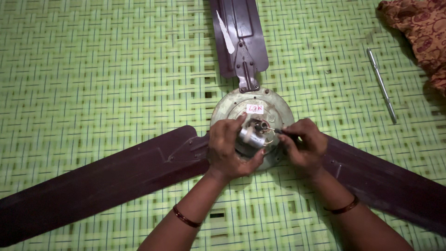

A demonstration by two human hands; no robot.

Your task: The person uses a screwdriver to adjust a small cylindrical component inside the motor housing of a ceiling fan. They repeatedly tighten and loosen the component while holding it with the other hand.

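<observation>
Far to my left, a long dark brown fan blade (97, 179) lies flat on the green woven mat (93, 69), running in to the round grey motor housing (278, 109) at the middle. My left hand (227, 151) closes around a small silver cylindrical part (251, 136) on top of the housing, thumb and fingers wrapped about it. Just beside it, my right hand (304, 146) pinches a thin dark tool (282, 133), its tip at the part. A second blade (241, 32) points away from me, a third (385, 183) stretches right. Further right, well apart, lie a slim metal rod (382, 86) and patterned cloth (418, 28).
</observation>
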